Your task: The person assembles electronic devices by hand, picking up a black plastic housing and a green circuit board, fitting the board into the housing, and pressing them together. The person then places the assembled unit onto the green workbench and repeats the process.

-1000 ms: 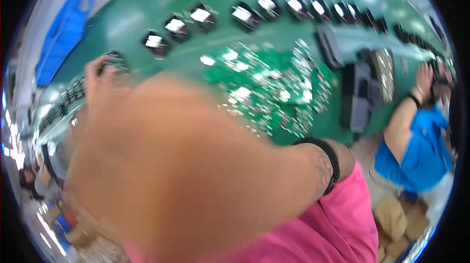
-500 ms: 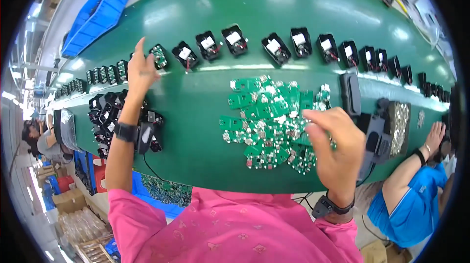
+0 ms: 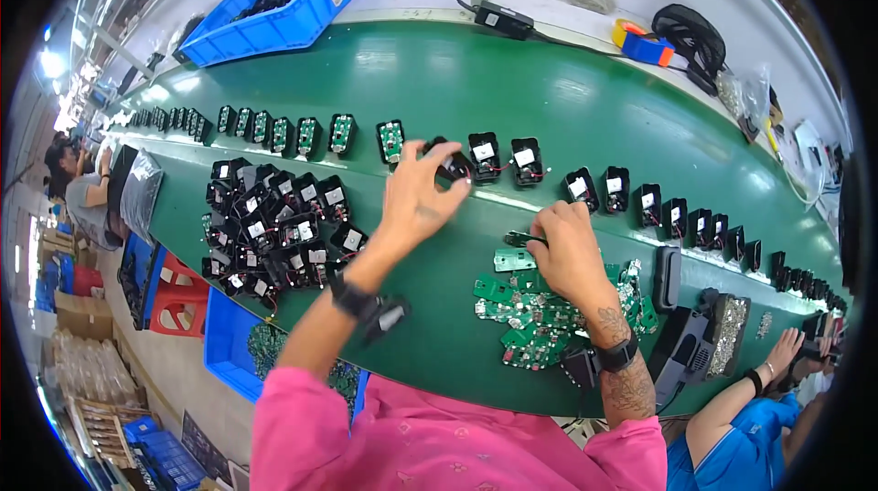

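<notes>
My left hand [image 3: 421, 198] has its thumb and fingers around a small black plastic housing [image 3: 452, 162], which it partly covers. In my right hand [image 3: 569, 249], the fingertips pinch a green circuit board [image 3: 521, 239], seen nearly edge-on above the board pile. Below that hand lies a loose pile of circuit boards [image 3: 530, 319], partly hidden by my wrist. Just left of the gripped housing stands one with a green board in its top [image 3: 390, 141]. To its right, open housings [image 3: 525, 160] show white blocks and thin red wires.
A heap of black housings [image 3: 274, 226] lies left of my left forearm. Blue bins stand at the back [image 3: 293, 11] and below the table edge [image 3: 229, 345]. Right of the boards are a dark grey device [image 3: 672, 354] and a box of small metal parts [image 3: 728, 336]. Another person's hand [image 3: 784, 349] rests far right.
The view has shifted left. My left hand has moved right, from the board-fitted housing to an open one. My right hand has lifted a circuit board from the pile toward the row.
</notes>
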### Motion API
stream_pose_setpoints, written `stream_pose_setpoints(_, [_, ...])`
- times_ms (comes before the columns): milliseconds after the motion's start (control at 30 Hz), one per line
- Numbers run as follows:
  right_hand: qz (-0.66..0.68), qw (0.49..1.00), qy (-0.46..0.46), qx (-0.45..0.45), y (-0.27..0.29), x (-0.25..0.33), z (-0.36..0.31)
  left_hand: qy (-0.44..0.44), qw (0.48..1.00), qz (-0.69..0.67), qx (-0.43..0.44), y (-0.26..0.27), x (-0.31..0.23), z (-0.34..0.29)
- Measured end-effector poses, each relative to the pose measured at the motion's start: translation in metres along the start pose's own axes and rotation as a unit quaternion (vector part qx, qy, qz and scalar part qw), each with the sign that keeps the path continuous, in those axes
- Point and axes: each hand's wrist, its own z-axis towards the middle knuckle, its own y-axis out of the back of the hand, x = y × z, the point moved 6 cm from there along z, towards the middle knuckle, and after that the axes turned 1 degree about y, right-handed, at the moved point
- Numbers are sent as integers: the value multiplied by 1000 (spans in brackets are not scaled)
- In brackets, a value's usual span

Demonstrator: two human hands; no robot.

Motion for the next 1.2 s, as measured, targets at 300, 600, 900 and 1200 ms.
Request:
stream_pose_setpoints(300, [345,923,-143,-88,2,13,-18,172,544,-807,150,-25,-18,-128])
stream_pose_setpoints(600, [339,938,-68,-22,-18,46,-22,93,827,-525,178,-20,-18,-126])
stream_pose_setpoints(900, [252,966,34,-56,-7,70,-24,99,791,-552,245,-36,-18,-120])
stream_pose_setpoints(1200, [315,941,88,-83,-20,69,-33,284,718,-596,219,-33,21,-140])
